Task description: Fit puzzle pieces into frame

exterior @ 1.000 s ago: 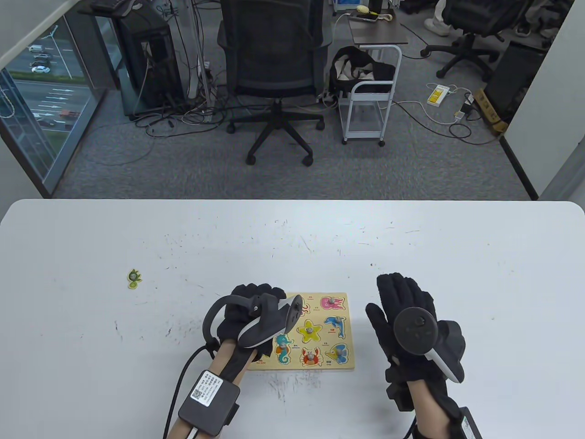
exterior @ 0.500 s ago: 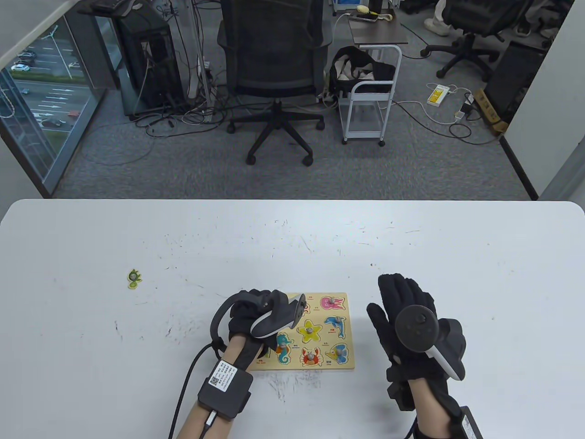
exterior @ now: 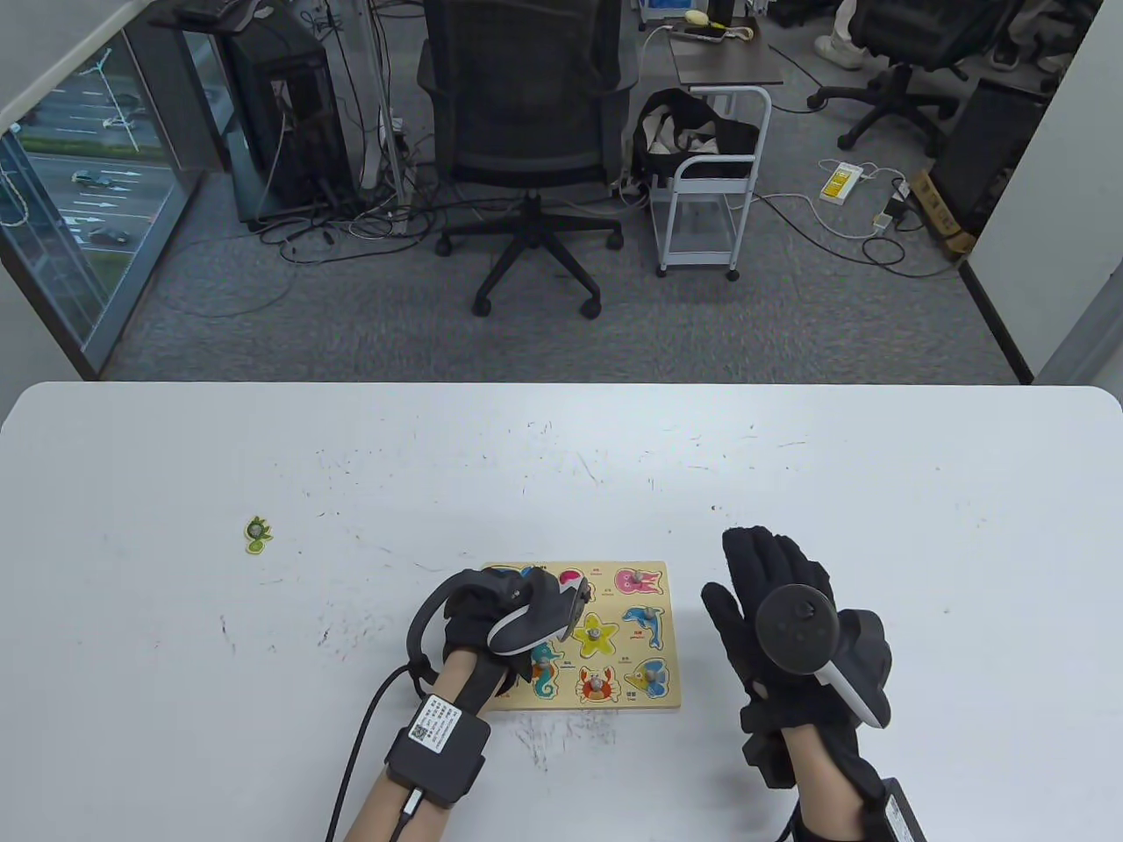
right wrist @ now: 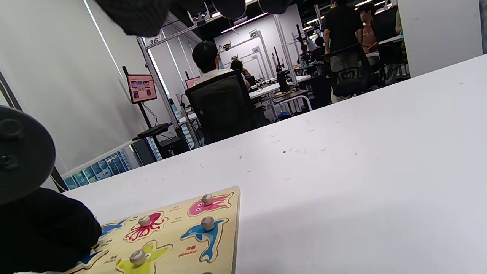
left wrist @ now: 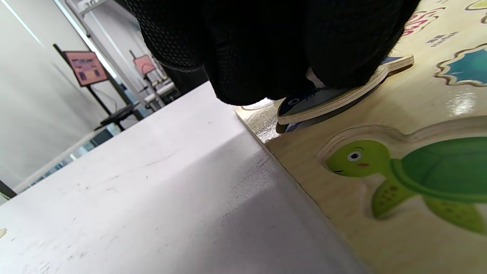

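Currently left hand (exterior: 487, 614) pinches the shark piece (left wrist: 335, 97) by its peg, tilted, one edge on the puzzle frame (exterior: 654, 697) at its 10 o'clock corner. Right hand (exterior: 776, 596) flat, fingers straight, holds nothing. Turtle piece (exterior: 257, 534) lies far off at 9 o'clock. Risk: misaligned outline could jam the piece on the recess rim.

Your left hand (exterior: 478, 610) sits knuckles up, fingers (left wrist: 266, 49) curled downward and pinching, tracker on its back tilted toward your right; bare forearm runs back to the near edge; your right hand (exterior: 772, 605) lies well apart, palm down, fingers straight and together, thumb splayed left, holding nothing.
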`<state>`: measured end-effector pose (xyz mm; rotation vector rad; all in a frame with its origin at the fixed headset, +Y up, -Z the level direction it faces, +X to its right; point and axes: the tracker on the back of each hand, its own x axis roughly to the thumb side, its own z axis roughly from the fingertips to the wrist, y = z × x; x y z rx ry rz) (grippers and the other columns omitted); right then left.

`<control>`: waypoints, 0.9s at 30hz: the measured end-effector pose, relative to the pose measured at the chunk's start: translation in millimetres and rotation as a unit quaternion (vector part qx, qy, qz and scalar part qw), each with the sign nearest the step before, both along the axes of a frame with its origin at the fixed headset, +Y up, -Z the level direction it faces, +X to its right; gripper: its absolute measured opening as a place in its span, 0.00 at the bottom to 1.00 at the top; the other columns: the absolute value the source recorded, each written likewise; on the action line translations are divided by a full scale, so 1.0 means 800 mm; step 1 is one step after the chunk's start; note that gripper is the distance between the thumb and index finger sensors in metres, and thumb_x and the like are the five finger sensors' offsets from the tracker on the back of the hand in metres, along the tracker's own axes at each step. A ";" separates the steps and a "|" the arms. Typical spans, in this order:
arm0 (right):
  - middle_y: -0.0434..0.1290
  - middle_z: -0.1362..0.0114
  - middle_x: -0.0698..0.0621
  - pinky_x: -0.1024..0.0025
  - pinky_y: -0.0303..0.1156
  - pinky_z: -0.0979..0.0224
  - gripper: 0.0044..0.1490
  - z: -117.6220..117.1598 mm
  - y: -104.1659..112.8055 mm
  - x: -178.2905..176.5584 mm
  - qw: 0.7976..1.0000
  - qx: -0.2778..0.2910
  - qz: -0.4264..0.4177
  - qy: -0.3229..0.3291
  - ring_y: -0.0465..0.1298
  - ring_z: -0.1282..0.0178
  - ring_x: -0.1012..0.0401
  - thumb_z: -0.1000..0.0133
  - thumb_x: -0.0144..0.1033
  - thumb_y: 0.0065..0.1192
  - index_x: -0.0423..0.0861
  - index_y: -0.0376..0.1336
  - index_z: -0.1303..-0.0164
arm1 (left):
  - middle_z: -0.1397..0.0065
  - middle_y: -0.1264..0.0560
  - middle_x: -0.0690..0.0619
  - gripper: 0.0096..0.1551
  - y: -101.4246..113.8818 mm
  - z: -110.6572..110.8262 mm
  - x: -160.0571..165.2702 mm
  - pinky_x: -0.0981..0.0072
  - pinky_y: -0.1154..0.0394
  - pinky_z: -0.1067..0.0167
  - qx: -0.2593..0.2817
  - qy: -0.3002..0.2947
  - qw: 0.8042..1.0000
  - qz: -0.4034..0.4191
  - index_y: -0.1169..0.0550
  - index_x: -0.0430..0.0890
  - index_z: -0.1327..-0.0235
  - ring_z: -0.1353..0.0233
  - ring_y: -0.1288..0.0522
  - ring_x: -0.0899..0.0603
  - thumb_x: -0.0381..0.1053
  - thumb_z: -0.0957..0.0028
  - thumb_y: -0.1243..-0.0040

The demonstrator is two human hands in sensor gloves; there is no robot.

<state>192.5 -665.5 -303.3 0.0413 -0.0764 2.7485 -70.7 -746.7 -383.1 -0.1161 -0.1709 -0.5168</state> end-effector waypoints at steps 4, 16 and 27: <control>0.56 0.12 0.50 0.39 0.49 0.14 0.43 0.000 0.000 -0.001 1.000 -0.001 0.001 0.002 0.57 0.12 0.44 0.42 0.55 0.63 0.57 0.51 0.18 | 0.38 0.14 0.66 0.23 0.005 0.003 -0.001 0.58 0.21 0.31 -0.001 0.001 1.000 -0.002 0.19 0.69 0.44 0.36 0.15 0.56 0.63 0.54 0.28; 0.56 0.12 0.50 0.39 0.49 0.14 0.43 -0.001 -0.001 -0.003 1.000 -0.006 0.004 0.005 0.57 0.12 0.43 0.42 0.55 0.63 0.57 0.52 0.18 | 0.37 0.14 0.66 0.23 0.003 0.004 -0.001 0.58 0.21 0.31 0.000 0.000 1.000 -0.002 0.19 0.69 0.43 0.36 0.15 0.56 0.63 0.54 0.29; 0.57 0.12 0.50 0.39 0.49 0.14 0.43 -0.001 -0.001 -0.005 1.000 -0.008 0.007 0.009 0.57 0.12 0.43 0.42 0.55 0.62 0.57 0.52 0.18 | 0.34 0.15 0.66 0.28 0.004 0.006 -0.007 0.57 0.22 0.30 -0.017 0.009 1.000 0.015 0.22 0.68 0.36 0.34 0.16 0.55 0.66 0.53 0.33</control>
